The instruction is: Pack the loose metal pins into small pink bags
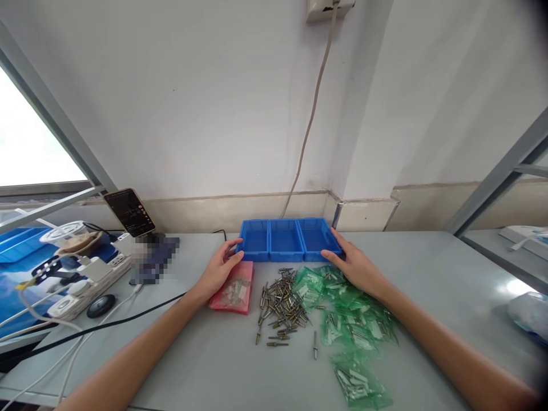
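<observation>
Grey and smooth, the bench (428, 268) runs up to a white wall, and against that wall sits a row of three blue bins (290, 238), joined or pushed tight side by side, which of the two cannot be told. The left hand (219, 268) lies loosely open, its fingers (233, 245) curled around the near left corner of the row and touching the wall of the bin without closing on it. The right hand (353, 264) mirrors it, fingers (331, 255) spread flat along the near right corner. Neither hand holds anything; both simply bracket the row. The bins look like thin moulded plastic, empty as far as can be seen, so they are probably light and stiff, likely to slide easily on the slick bench, and best taken by the end walls or rims, pressed inward from both sides so the three stay together. Just beneath the left wrist lies a pink bag (233, 294) of small parts, soft and crinkly. Between the hands, a loose heap of metal pins (280, 305) is scattered, apt to roll if nudged. Under and beyond the right forearm spread green bags (351, 325), slippery film. Farther left stand a phone (129, 212) and a power strip (88, 282).
</observation>
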Demonstrator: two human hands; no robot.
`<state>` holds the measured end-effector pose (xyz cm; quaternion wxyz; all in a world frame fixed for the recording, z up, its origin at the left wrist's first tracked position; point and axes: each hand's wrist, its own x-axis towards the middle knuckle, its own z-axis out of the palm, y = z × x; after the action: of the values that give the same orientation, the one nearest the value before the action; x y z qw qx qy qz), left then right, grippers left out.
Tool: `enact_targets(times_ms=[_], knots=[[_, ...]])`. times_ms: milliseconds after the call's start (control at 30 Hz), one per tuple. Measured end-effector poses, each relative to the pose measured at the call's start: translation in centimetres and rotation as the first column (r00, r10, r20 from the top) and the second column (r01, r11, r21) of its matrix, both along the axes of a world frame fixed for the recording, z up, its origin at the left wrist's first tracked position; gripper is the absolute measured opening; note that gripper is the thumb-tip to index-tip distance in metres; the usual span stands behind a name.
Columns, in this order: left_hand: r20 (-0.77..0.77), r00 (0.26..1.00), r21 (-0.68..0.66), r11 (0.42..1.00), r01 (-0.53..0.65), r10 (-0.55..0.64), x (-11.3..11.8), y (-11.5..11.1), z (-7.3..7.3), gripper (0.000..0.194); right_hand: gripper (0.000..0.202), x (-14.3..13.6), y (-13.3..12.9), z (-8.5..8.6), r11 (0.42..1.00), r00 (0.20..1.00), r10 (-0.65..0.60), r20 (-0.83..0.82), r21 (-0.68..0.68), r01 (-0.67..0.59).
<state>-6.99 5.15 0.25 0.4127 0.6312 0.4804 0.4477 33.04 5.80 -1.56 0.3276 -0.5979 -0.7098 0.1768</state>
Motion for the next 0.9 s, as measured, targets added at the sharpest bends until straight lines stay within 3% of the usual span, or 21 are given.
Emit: enact_targets(times_ms=[633, 900], knots=[[-0.051, 0.999, -0.034, 0.999, -0.021, 0.019, 0.4, -0.5, 1.0, 0.053, 0.088, -0.2, -0.2, 0.3, 1.000, 1.000, -0.023, -0.020, -0.007, 0.023], [-0.086, 0.996, 0.000, 1.000, 0.005, -0.005, 0.2, -0.6, 1.0, 0.053, 0.084, 0.0, 0.1, -0.1, 0.999, 1.000, 0.001, -0.020, 0.050, 0.000]])
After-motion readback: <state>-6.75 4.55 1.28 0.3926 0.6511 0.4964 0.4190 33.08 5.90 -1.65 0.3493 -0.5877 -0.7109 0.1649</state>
